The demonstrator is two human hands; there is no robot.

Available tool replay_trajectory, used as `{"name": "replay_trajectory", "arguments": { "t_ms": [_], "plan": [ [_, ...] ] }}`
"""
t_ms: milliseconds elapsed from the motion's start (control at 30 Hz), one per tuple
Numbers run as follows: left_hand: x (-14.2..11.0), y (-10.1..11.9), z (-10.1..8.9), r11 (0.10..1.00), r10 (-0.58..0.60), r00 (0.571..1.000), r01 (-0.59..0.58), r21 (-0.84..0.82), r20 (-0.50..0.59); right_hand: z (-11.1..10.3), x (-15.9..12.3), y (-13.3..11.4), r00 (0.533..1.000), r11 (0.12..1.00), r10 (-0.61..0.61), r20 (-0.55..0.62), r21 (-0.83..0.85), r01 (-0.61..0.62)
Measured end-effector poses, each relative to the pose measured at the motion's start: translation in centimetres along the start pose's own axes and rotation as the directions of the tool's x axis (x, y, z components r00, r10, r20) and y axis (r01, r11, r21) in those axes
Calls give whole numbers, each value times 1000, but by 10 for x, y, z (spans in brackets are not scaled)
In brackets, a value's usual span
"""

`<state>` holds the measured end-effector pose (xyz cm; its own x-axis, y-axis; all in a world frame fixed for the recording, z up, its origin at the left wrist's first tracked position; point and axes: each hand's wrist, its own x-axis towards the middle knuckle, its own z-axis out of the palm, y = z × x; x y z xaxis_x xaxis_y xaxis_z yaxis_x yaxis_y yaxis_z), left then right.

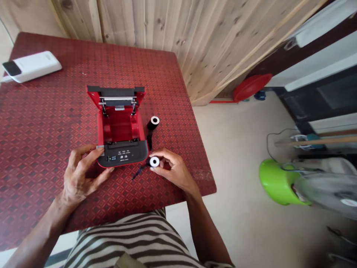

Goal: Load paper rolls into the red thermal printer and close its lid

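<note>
On the table [75,108] stands a small red and black printer [122,130], its lid [117,97] swung up and its red inner bay bare. My left hand [80,171] grips the printer's front left corner, fingers on top and thumb along the front edge. Beside the front right corner, my right hand [173,169] pinches a small black ribbon roll [154,161] with a white core. A strip of black film trails from this roll to the left. A second black roll [153,122] with a white end rests right of the printer, with black film running towards me.
A white power bank [33,66] with a dark end lies at the table's far left. Behind the table rises a wooden plank wall [156,29]. On the floor at right are a green plastic stool or tub [275,182], a red basin [251,87] and a fan-like object [329,193].
</note>
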<state>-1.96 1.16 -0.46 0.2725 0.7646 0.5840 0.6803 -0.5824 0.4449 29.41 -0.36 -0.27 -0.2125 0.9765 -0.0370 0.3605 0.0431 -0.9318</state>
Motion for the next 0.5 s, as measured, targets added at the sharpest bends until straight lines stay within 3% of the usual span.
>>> {"name": "replay_trajectory", "arguments": {
  "t_ms": [100,200,267,367,500],
  "plan": [
    [1,0,1,1000,11,1000,-11,15,-5,-3,-2,0,999,998,-7,44,-67,9],
    [2,-1,1,998,49,999,-48,38,-10,-26,1,-3,993,997,65,98,-45,-61],
    [2,-2,2,997,70,997,-70,44,-15,-43,11,-2,996,996,83,20,-22,-83],
    [3,-4,2,995,93,995,-91,45,-29,-54,43,8,982,998,10,-188,-54,-20],
    [3,-5,2,992,116,993,-113,58,-38,-36,93,28,982,986,-71,-175,-158,43]
  ]
}}
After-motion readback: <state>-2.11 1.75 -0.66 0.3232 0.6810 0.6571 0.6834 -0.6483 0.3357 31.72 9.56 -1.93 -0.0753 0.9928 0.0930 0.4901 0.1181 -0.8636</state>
